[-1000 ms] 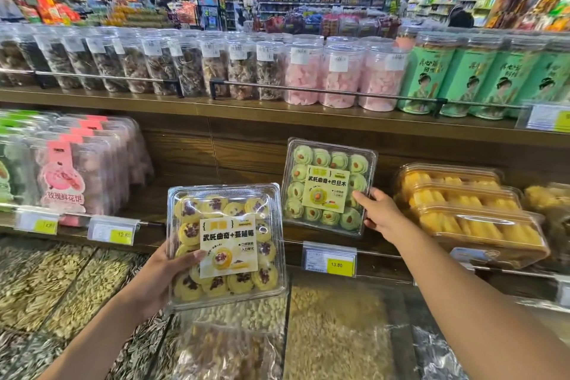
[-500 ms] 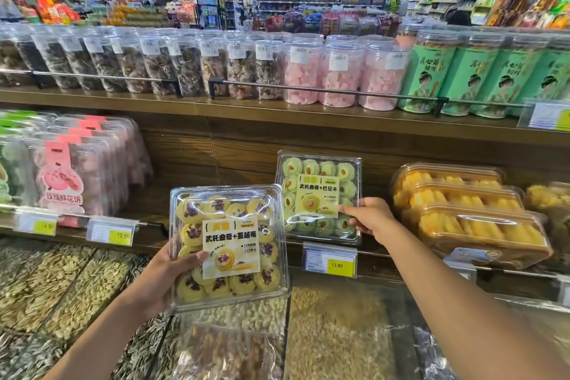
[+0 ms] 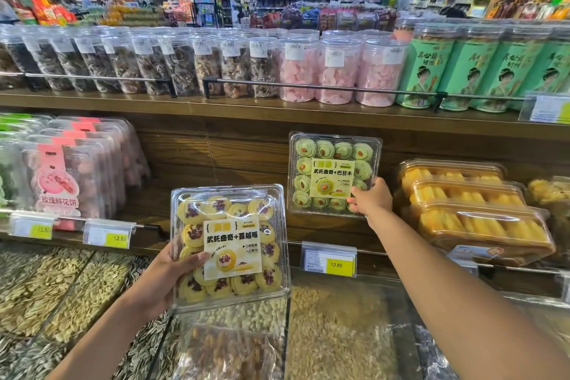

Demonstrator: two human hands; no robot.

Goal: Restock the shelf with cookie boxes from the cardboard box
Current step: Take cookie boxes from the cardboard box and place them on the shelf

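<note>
A clear box of green cookies point(image 3: 331, 160) stands upright against the back wall of the wooden middle shelf point(image 3: 253, 194). My right hand point(image 3: 371, 199) grips its lower right corner. A second clear box with yellow, purple-topped cookies point(image 3: 229, 245) is held in front of the shelf, above the bulk bins. My left hand point(image 3: 165, 276) grips its left edge, thumb across the front. The cardboard box is out of view.
Pink pastry boxes point(image 3: 77, 176) fill the shelf's left end, yellow cake boxes point(image 3: 472, 213) its right end. Price tags point(image 3: 328, 259) hang on the front rail. Round jars point(image 3: 333, 71) line the upper shelf. Bulk bins of seeds and nuts point(image 3: 74, 293) lie below.
My right hand set the green box back and lower onto the shelf, then raised it upright against the back wall. My left hand with the yellow box stayed almost still.
</note>
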